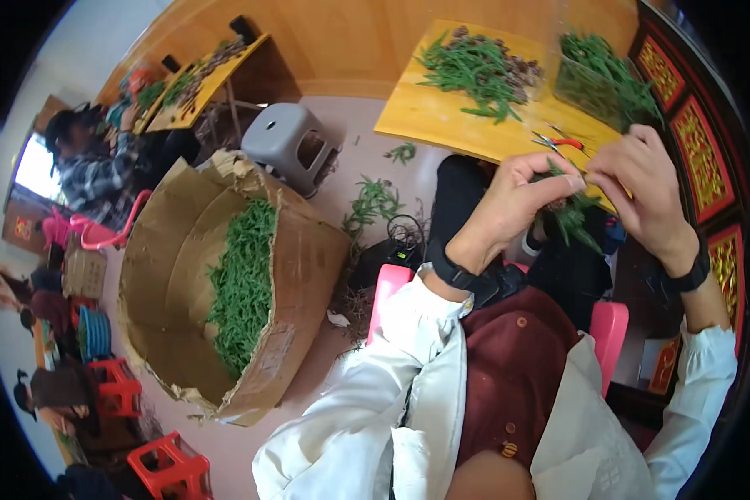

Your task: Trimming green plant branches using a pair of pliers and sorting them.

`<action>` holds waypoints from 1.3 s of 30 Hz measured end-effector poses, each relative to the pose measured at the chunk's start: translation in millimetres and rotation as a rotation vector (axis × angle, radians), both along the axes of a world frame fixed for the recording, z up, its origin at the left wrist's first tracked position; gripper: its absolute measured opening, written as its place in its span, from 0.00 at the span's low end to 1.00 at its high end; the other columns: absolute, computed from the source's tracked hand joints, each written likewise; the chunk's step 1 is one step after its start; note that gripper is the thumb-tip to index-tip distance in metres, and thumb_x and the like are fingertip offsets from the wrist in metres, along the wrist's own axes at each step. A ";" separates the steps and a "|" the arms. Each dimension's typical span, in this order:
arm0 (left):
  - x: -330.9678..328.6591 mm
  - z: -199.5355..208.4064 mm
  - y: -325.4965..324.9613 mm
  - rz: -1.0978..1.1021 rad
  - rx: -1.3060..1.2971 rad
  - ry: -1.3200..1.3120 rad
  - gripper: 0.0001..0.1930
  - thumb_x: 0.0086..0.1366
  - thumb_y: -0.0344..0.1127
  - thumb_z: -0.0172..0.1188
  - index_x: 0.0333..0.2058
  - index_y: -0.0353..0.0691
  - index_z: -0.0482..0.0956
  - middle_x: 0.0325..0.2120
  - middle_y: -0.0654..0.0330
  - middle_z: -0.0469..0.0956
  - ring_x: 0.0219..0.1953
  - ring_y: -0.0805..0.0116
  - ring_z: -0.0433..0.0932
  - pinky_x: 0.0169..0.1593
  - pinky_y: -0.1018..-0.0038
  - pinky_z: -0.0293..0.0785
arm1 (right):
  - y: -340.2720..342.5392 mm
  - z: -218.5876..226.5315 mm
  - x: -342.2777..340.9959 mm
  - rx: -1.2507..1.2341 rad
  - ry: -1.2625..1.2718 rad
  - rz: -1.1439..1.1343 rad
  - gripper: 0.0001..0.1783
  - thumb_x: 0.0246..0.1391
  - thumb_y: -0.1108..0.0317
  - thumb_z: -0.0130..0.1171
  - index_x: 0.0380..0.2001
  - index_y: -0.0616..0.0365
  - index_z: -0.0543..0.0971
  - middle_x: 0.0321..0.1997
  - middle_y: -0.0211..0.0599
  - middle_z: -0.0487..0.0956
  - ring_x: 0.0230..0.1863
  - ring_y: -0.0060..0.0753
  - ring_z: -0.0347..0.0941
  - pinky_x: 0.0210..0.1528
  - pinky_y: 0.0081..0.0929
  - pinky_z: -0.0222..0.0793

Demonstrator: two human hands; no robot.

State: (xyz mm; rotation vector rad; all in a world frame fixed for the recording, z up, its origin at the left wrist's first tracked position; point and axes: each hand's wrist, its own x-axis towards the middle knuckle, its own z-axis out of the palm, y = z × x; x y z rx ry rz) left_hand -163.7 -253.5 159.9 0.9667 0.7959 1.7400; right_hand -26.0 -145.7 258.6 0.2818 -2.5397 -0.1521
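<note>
My left hand pinches a green artificial-looking leafy sprig between thumb and fingers, its leaves hanging below. A brownish bit shows at the sprig's base, partly hidden by my fingers. Close beside it, my right hand has thumb and fingertips pressed together; whatever they grip is too small to make out. Just beyond my hands, red-handled pliers lie on the yellow table. Farther back on it are a heap of green sprigs and brown pine cones.
A clear bin of greenery stands at the table's right. To my left, a large torn cardboard box holds many green sprigs; a grey stool stands behind it. Loose sprigs litter the floor. Another person sits at a far-left table.
</note>
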 end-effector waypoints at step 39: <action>82.7 -90.5 201.4 0.393 -0.266 -0.016 0.07 0.59 0.31 0.60 0.36 0.38 0.78 0.33 0.65 0.79 0.31 0.84 0.71 0.34 0.87 0.63 | 373.2 -259.9 62.5 -0.274 -0.447 -0.729 0.37 0.42 0.57 0.57 0.57 0.59 0.63 0.56 0.48 0.66 0.59 0.49 0.58 0.57 0.43 0.55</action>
